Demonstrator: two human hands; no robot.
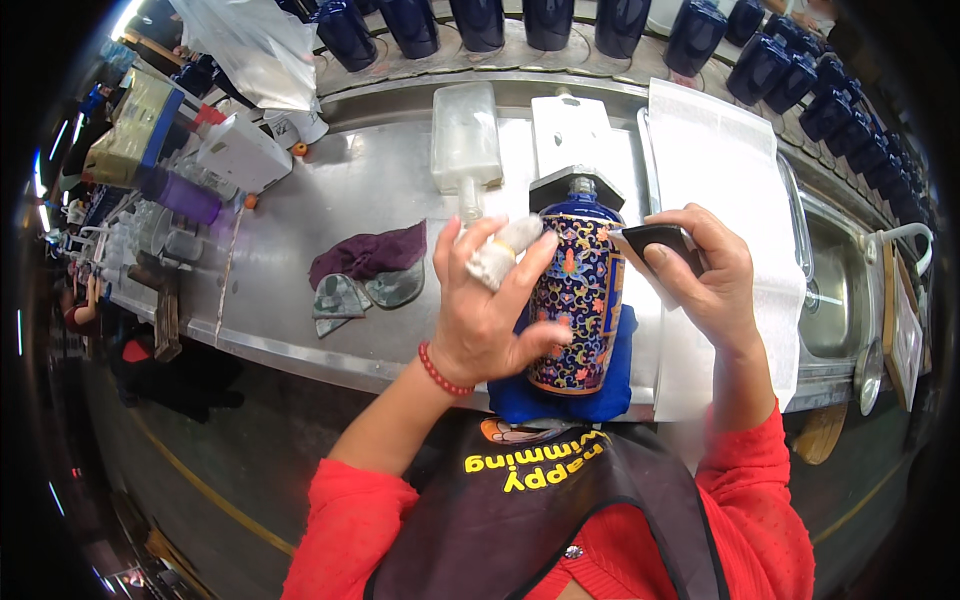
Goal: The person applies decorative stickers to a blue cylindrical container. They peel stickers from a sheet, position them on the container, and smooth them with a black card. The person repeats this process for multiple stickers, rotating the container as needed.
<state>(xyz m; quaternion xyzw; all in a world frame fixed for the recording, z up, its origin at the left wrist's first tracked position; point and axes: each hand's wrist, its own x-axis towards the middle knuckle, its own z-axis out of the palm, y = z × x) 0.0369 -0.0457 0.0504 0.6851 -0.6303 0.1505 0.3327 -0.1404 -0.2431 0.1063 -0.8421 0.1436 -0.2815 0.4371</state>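
A dark blue bottle with a colourful floral pattern (572, 300) lies in front of me, its neck pointing away and resting at a dark angular holder (548, 190). Blue cloth (512, 400) is under its near end. My left hand (490, 320) is at the bottle's left side, fingers spread, with white wrapping on some fingertips and the thumb over the pattern; whether it presses on the surface I cannot tell. Between the thumb and fingers of my right hand (715, 275) is a flat black scraper (660, 245), its pale edge pointing at the bottle's upper right side.
A clear glass bottle (465, 135) lies beyond my left hand. Left of it are a purple cloth (370, 258) and a patterned grey cloth (340, 300). White paper (725, 230) covers the table at right, beside a metal sink (832, 310). Several blue bottles (548, 25) line the far conveyor.
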